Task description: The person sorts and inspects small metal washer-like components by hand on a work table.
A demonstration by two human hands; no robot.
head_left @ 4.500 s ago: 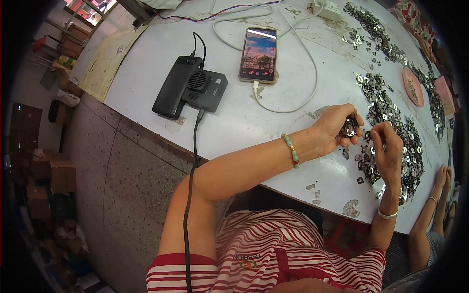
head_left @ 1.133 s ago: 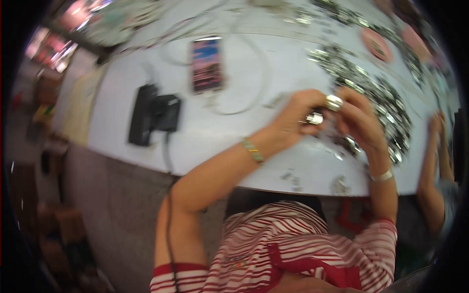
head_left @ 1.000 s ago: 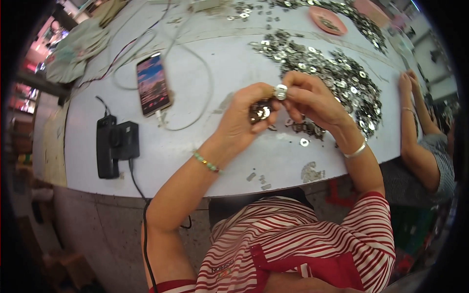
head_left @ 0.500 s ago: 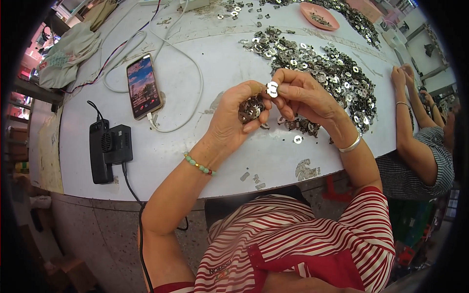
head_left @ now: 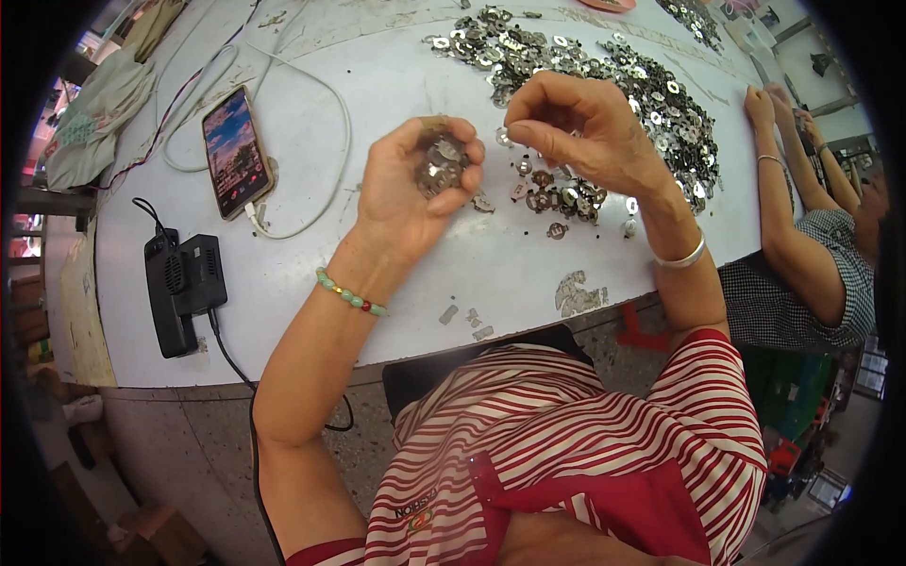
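My left hand (head_left: 392, 184) is cupped, palm up, around a clump of small flat metal parts (head_left: 442, 168), shiny and dark. Its fingers curl over their right side. To the right, my right hand (head_left: 599, 132) hovers above the table with thumb and curled forefinger slightly apart. Nothing shows between them. One shiny metal part (head_left: 503, 138) lies just beyond the thumb tip; whether it touches the table I cannot tell. Beneath my right hand a small scatter of the same parts (head_left: 566, 200) lies near the big pile (head_left: 675, 113).
A phone (head_left: 236, 153) with a white cable lies to the left, beside a black device (head_left: 184, 288) with a cord. A pink dish (head_left: 609, 4) sits at the far edge of view. Another person's arms (head_left: 774, 189) rest at the table's right side.
The hands have drawn apart, the left one moving left. The metal part that the right fingers pinched is gone from them. The view has shifted, so the table appears higher.
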